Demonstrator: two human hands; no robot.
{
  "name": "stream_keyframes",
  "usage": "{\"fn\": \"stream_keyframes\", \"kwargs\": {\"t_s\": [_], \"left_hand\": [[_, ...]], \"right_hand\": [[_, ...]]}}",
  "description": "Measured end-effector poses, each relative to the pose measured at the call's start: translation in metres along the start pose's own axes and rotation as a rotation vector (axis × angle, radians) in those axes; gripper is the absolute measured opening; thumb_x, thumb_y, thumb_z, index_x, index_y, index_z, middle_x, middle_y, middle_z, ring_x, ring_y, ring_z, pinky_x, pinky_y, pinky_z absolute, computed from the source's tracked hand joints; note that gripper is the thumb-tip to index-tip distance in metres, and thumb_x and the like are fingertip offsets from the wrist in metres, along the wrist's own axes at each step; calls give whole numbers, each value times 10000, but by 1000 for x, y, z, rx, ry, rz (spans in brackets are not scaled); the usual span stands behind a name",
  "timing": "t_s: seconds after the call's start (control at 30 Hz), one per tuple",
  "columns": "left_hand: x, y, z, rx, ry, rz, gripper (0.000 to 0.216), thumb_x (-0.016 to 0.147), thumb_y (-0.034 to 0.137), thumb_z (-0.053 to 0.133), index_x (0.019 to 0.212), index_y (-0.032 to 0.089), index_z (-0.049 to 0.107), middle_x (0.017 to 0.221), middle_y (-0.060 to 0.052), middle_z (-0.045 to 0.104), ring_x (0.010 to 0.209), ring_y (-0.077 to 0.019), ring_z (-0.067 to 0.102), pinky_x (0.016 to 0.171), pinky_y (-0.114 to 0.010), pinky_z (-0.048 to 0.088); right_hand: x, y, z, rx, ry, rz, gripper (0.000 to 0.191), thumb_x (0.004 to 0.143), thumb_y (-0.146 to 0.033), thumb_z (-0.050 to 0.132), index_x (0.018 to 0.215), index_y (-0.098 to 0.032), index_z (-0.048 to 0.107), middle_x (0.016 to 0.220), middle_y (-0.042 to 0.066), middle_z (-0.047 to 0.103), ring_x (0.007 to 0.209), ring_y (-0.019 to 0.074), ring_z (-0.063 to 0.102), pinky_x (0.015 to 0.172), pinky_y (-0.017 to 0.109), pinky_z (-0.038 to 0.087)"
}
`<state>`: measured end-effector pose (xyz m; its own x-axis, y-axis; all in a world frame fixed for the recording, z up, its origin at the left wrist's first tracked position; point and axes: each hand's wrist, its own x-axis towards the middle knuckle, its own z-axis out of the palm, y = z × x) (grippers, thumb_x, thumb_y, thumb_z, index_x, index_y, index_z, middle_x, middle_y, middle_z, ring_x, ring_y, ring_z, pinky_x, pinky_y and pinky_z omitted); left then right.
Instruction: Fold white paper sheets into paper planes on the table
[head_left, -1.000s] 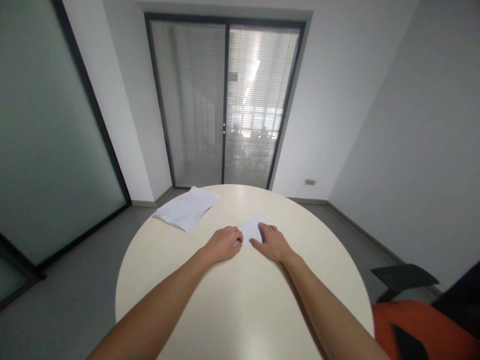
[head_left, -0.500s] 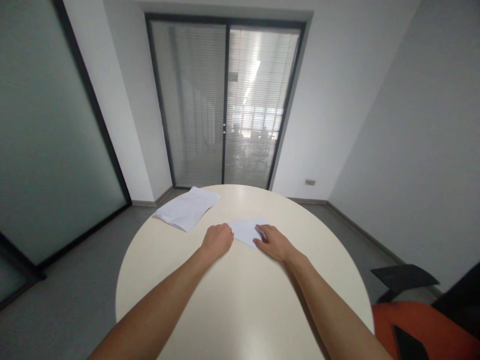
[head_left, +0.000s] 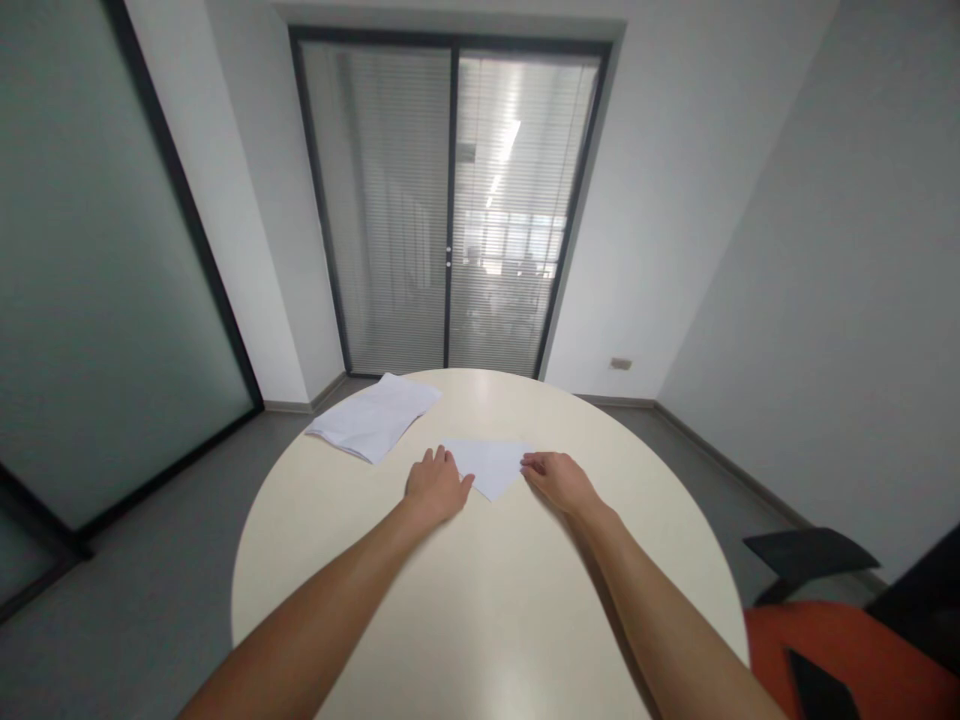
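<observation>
A white sheet of paper folded into a triangle [head_left: 490, 463] lies flat on the round cream table [head_left: 480, 600], its point facing me. My left hand [head_left: 436, 487] rests palm down with its fingers stretched out on the paper's left corner. My right hand [head_left: 559, 480] touches the paper's right corner with its fingertips, fingers curled down onto the edge. Neither hand lifts the sheet.
A stack of white paper sheets [head_left: 373, 416] lies at the table's far left edge. An orange and black chair [head_left: 840, 650] stands at the lower right. Glass doors with blinds [head_left: 450, 210] stand beyond the table, and a frosted glass wall [head_left: 90, 280] runs along the left.
The paper has spread from a small piece between my hands into a wider triangle. My left hand went from curled to flat, and my right hand shifted out to the right corner.
</observation>
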<state>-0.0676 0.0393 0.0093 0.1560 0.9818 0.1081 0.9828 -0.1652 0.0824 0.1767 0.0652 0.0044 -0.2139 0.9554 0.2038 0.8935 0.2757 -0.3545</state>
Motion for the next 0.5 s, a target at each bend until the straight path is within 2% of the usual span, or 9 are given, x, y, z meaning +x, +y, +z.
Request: {"fn": "stream_keyframes", "kwargs": {"t_s": [0.13, 0.3, 0.5], "left_hand": [[-4, 5, -5, 16, -21, -38, 591, 959, 484, 401, 1302, 41, 587, 1435, -272, 495, 1285, -394, 485, 958, -491, 461], [-5, 4, -5, -7, -8, -20, 649, 932, 543, 418, 1304, 37, 580, 1412, -289, 507, 1266, -417, 489, 965, -508, 439], [-3, 2, -3, -36, 7, -11, 633, 910, 564, 432, 1233, 51, 613, 1324, -278, 567, 1212, -417, 524, 948, -512, 445]], "right_hand": [[-2, -4, -3, -102, -6, 34, 295, 921, -353, 538, 1087, -258, 762, 1190, 70, 734, 1055, 269, 689, 849, 328, 509], [-2, -3, -3, -161, 2, 97, 268, 912, -351, 555, 1041, -273, 777, 1086, 83, 766, 1020, 270, 698, 824, 319, 505], [-4, 5, -8, -41, -40, -26, 235, 893, -338, 586, 988, -266, 789, 1087, 73, 767, 1102, 276, 676, 900, 317, 493]]}}
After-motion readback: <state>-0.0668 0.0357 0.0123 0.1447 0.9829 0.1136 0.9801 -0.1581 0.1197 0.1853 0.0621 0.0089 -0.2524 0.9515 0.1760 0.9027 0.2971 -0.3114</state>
